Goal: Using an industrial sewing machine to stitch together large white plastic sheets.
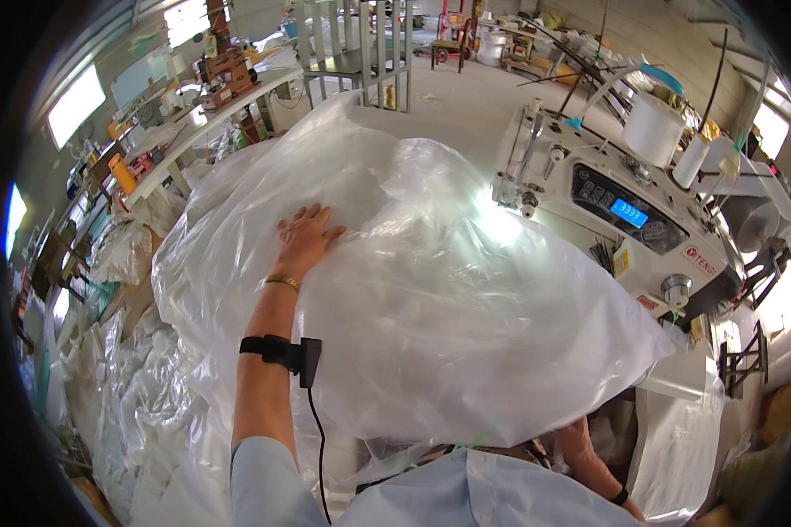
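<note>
A big, crumpled translucent plastic sheet point(466, 342) spreads before me, its right corner reaching the sewing machine point(624, 202). On top of the sheet's left half lies my left hand point(307, 237), palm down with fingers spread. My right hand point(576, 436) is at the sheet's lower right edge, mostly under it, and its fingers are hidden. A bright lamp glow near the machine's needle end washes out part of the plastic. The machine has a lit blue display and a round knob.
More crumpled plastic point(132, 404) is heaped at the left. Thread cones point(655, 123) stand on the machine's top. A grey metal frame point(356, 53) rises beyond the sheet. A workbench point(211, 114) with an older brown sewing machine point(227, 75) runs along the far left.
</note>
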Demonstrator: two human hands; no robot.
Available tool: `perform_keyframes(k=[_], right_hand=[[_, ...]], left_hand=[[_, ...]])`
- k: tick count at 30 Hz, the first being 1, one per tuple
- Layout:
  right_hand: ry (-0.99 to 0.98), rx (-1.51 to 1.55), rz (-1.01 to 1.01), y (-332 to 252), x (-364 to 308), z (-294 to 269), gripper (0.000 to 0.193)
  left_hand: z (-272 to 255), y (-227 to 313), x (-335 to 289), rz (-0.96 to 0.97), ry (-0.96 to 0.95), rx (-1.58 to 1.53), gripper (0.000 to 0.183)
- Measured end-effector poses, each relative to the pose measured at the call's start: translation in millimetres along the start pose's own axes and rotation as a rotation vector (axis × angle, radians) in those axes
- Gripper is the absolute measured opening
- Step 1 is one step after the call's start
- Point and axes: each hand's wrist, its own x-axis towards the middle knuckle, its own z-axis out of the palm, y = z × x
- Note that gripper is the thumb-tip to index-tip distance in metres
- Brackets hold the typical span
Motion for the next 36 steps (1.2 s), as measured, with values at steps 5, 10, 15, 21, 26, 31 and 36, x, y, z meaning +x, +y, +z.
perform_keyframes(k=[5,10,15,21,26,31,36], right_hand=[[-0.366,-0.393,-0.451,-7.7,20.2,18.8,0.029],[-0.636,1.114,0.333,-35.5,15.2,27.6,0.053],[-0.558,0.806,-0.046,-44.2,3.5,24.2,0.053],[-0.471,0.474,0.060,-56.1,25.2,52.1,0.038],[-0.492,0.707,-0.041,-50.2,29.0,24.7,0.035],[0.072,0.799,0.265,-16.8,13.5,2.7,0.038],[-0.120,0.548,0.225,48.9,-28.8,-23.7,0.037]], left_hand=[[9.1,-78.2,-3.8,-0.162,0.087,0.039,0.057],[6.0,-194.1,-32.7,-0.409,-0.130,0.285,0.055],[-59.8,-184.5,-20.2,0.002,-0.141,0.354,0.027],[-121.3,54.7,-27.0,0.151,0.075,0.496,0.029],[-56.1,180.1,-49.9,0.634,-0.036,-0.218,0.040],[25.6,200.0,-49.4,0.643,-0.029,0.009,0.050],[38.6,190.2,-35.6,0.631,-0.073,-0.079,0.051]])
